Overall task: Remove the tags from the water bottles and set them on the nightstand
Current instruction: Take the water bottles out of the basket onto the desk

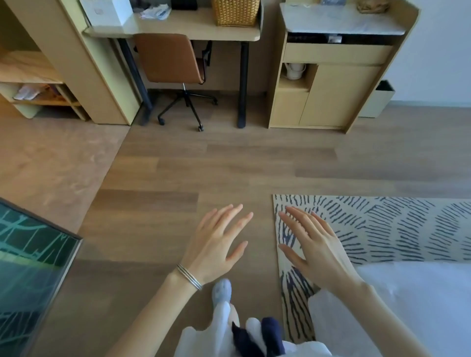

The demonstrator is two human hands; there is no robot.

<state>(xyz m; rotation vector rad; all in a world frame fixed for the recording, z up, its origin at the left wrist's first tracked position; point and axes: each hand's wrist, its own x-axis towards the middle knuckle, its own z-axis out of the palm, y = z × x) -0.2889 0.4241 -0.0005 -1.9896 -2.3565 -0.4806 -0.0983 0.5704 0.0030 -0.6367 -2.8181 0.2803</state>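
My left hand [216, 242] hovers over the wooden floor with its fingers spread and nothing in it; a thin bracelet circles its wrist. My right hand [311, 244] is beside it, palm down and fingers apart, over the corner of a patterned rug [382, 224]. Neither hand touches anything. Something small and bluish [327, 2] stands at the top edge on the cabinet's marble top, too cropped to tell what it is. No tags and no nightstand can be made out in this view.
Ahead stand a desk [178, 28] with a brown swivel chair [168, 61] and a yellow basket [235, 11], a cabinet with a marble top [341, 23], and a bin [379, 99]. A dark glass panel [30, 267] is at my left, white bedding [407, 305] at my right.
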